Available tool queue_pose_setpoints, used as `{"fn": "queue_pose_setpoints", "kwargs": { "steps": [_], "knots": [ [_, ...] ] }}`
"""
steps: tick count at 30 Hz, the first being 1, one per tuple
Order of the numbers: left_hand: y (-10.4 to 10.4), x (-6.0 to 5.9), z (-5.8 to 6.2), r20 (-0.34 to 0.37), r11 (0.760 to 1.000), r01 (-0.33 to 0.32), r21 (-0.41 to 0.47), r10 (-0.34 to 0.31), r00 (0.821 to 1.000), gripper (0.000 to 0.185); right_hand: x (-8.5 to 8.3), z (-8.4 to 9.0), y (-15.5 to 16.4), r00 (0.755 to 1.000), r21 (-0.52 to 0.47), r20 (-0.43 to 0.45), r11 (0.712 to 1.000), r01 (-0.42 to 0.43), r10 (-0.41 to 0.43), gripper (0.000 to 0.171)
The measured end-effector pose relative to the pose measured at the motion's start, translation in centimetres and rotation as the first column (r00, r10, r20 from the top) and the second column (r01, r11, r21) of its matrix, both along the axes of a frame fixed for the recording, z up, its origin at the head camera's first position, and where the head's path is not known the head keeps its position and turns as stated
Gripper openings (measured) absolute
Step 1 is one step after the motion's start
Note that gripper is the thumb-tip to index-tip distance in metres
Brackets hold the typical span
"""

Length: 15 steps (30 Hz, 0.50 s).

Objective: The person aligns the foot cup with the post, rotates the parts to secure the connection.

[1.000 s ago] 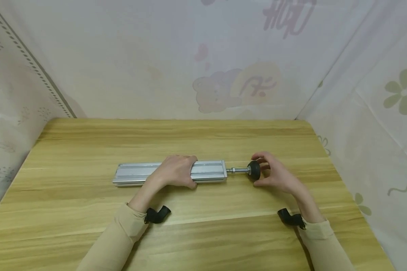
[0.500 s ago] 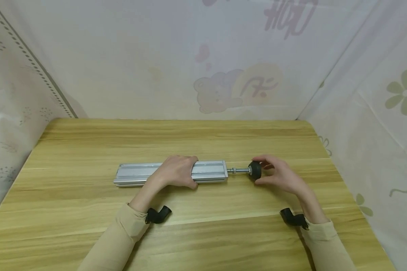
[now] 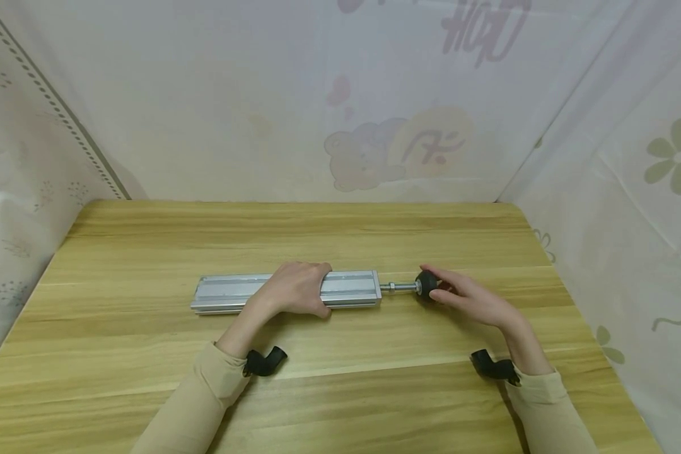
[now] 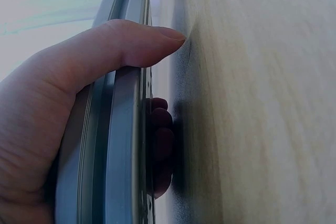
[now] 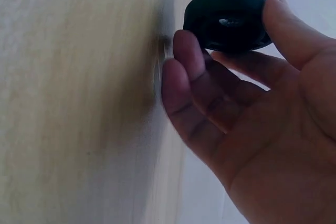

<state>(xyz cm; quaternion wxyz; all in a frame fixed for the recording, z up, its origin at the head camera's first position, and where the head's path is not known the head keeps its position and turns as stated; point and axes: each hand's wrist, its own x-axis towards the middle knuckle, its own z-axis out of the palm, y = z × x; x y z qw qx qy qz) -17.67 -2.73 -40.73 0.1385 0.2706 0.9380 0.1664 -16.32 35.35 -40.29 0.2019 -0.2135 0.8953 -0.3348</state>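
Observation:
A silver aluminium profile [image 3: 349, 284] lies lengthwise across the table. My left hand [image 3: 296, 287] grips it from above near its middle; the left wrist view has the thumb over the grooved side and the fingertips past the lower edge. From the profile's right end sticks a threaded rod [image 3: 404, 287] with a nut on it, ending in the round black base of a levelling foot [image 3: 427, 285]. My right hand [image 3: 473, 302] pinches that base by its rim. In the right wrist view, the hollow underside of the base [image 5: 228, 24] faces the palm, with the thumb on its edge.
The wood-grain table [image 3: 340, 391] reaches back to a pale printed cloth [image 3: 232, 113], which also hangs at both sides. Black curved pieces [image 3: 265, 361] are attached at both sleeve cuffs.
My right thumb has moved up along the levelling foot's base, and the right-hand fingers have shifted round its rim. The left hand and the profile stay almost in place.

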Motion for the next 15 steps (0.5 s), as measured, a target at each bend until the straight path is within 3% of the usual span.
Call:
{"fn": "queue_pose_setpoints", "kwargs": {
  "steps": [5,9,12,15],
  "knots": [
    [0.02,0.01,0.07,-0.004,1.0,-0.002,0.001,0.002,1.0,0.047,-0.13,0.01,0.02,1.0,-0.011,0.021,1.0,-0.007,0.008,0.062],
    [-0.01,0.09,0.14,-0.006,1.0,-0.001,0.004,0.001,1.0,0.047,-0.11,0.18,-0.07,0.999,-0.073,0.017,0.997,0.029,-0.028,0.077],
    [-0.01,0.12,0.14,-0.005,1.0,0.001,0.003,-0.001,1.0,0.047,-0.07,0.25,-0.22,0.998,-0.13,-0.025,0.99,0.056,-0.06,0.089],
    [-0.02,0.14,0.15,-0.004,1.0,0.002,0.001,-0.002,1.0,0.047,-0.12,0.2,-0.46,0.994,-0.142,-0.088,0.989,0.05,-0.063,0.087]
  ]
}}
